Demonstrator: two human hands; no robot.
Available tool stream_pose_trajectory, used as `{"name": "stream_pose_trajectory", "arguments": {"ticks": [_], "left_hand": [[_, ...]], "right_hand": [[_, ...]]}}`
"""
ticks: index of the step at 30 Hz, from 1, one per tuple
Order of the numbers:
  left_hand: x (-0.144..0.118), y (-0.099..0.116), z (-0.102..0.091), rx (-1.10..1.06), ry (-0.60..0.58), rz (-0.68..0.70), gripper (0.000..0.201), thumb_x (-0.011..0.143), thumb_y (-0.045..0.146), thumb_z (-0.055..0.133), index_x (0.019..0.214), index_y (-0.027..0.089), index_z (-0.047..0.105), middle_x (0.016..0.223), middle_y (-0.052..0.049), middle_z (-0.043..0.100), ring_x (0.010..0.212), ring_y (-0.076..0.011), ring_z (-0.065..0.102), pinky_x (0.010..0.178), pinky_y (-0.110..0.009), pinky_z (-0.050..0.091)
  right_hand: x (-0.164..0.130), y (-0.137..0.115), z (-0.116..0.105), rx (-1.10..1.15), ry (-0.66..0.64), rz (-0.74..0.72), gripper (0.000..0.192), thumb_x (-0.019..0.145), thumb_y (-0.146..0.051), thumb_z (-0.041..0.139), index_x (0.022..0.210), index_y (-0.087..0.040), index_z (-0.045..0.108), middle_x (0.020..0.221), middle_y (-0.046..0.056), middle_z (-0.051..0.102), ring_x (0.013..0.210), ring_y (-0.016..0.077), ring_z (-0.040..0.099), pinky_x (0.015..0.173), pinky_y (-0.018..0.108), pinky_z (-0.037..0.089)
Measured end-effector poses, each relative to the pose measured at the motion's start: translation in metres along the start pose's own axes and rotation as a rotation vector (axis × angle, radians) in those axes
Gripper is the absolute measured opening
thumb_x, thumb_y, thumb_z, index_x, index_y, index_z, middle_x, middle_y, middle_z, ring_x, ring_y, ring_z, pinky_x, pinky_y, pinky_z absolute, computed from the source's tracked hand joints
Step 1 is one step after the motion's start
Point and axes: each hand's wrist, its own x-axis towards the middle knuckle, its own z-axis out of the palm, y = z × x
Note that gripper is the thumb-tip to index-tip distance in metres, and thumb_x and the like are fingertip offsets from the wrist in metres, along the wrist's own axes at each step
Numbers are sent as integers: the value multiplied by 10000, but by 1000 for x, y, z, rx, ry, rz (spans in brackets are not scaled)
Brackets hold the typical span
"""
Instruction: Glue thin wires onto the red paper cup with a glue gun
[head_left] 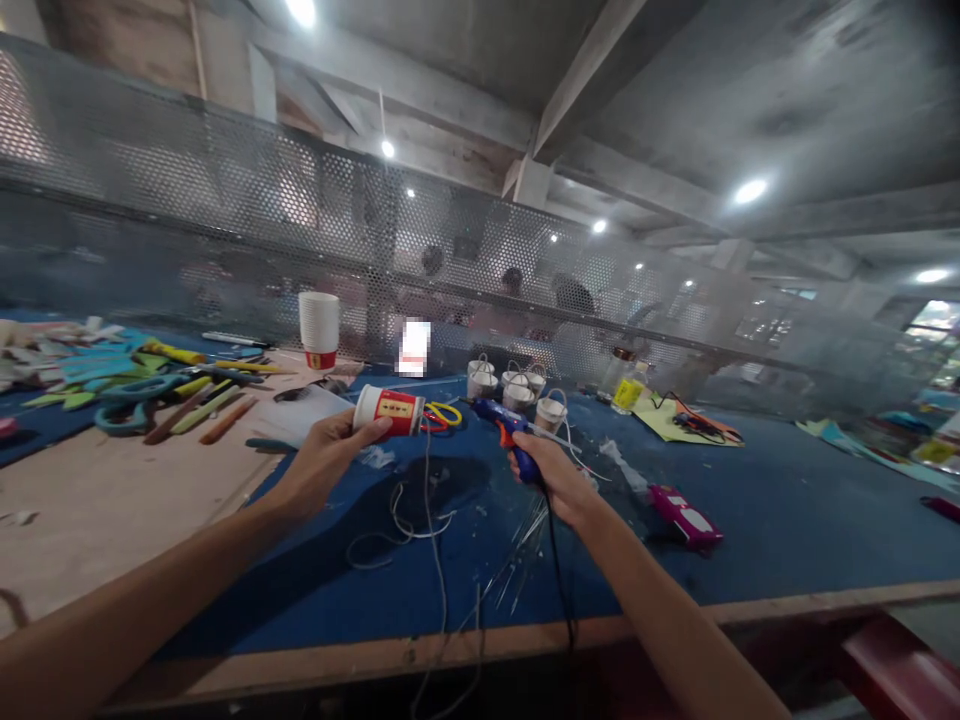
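My left hand (324,455) holds a white paper cup (388,410) with a red band, tipped on its side above the blue table mat (787,520). My right hand (553,478) grips a blue hot glue gun (508,432) with an orange trigger; its nozzle points left toward the cup's base. The gun's black cord (559,570) runs down over the table's front edge. White string (405,525) trails on the mat below the cup. Yellow-handled scissors (444,414) lie just behind the cup.
Several finished cups with wire handles (517,388) stand behind the gun. A stack of cups (319,330) stands at back left, near scissors and coloured tools (150,390). A pink object (686,515) lies right of my hand. A perforated metal screen (225,220) closes the back; people sit behind it.
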Motion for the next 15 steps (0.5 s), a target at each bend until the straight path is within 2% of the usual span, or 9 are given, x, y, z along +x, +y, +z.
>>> {"name": "stream_pose_trajectory", "arguments": {"ticks": [3, 6, 11, 15], "left_hand": [[-1, 2, 1, 16, -3, -11, 296, 847, 417, 747, 1051, 205, 779, 1016, -67, 791, 936, -238, 671, 873, -345, 479], [-4, 5, 2, 25, -19, -12, 307, 855, 426, 736, 1071, 210, 774, 999, -61, 793, 913, -239, 675, 844, -344, 488], [-7, 11, 2, 80, -27, 38, 293, 852, 431, 734, 1060, 232, 787, 962, -35, 794, 887, -222, 675, 811, -316, 499], [-9, 14, 5, 125, -27, 30, 308, 850, 447, 724, 1039, 212, 788, 917, -37, 788, 830, -222, 671, 747, -315, 508]], "right_hand": [[-7, -10, 16, 89, -86, -56, 341, 855, -499, 673, 968, -183, 611, 802, 4, 670, 601, 114, 612, 563, 232, 489], [-11, -22, 31, -3, -124, -205, 257, 912, -436, 612, 971, -192, 561, 773, -10, 686, 517, 98, 596, 520, 225, 474], [-13, -27, 45, -256, 30, -368, 158, 881, -319, 632, 942, -189, 565, 676, -40, 655, 528, 119, 618, 589, 256, 513], [-14, -15, 42, -454, 133, -412, 218, 886, -405, 645, 906, -188, 653, 578, -37, 587, 539, 151, 588, 572, 276, 495]]}}
